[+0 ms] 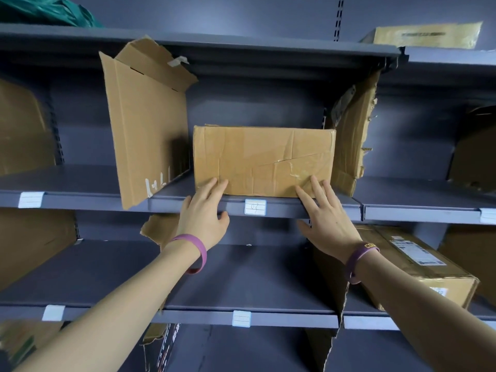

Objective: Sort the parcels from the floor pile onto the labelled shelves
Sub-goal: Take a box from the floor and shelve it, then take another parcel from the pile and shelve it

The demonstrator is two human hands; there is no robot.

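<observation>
Only the head camera here, so everything comes off that one view.

The parcel, a creased brown carton, sits on the middle shelf right above a handwritten label, with its front face near the shelf lip. The person's left hand has straight fingers laid flat on the lower left of that face, and the right hand does the same at the lower right. Neither hand is wrapped around anything; it's flat palms-and-fingers contact, no grasp.

This looks like the seating push. Best bet is even pressure from both hands so the box slides back square instead of twisting. Pushing low makes sense too, since the face is already crumpled and looks soft in the middle.

The slot is tight. An upright cardboard divider leans just beside the box on the left, and a torn divider stands right against its right end. A skewed push could catch either one, and the ragged right one looks likely to snag.

Also around: another parcel one shelf down on the right, an envelope on the top shelf, and a green bag at upper left.
</observation>
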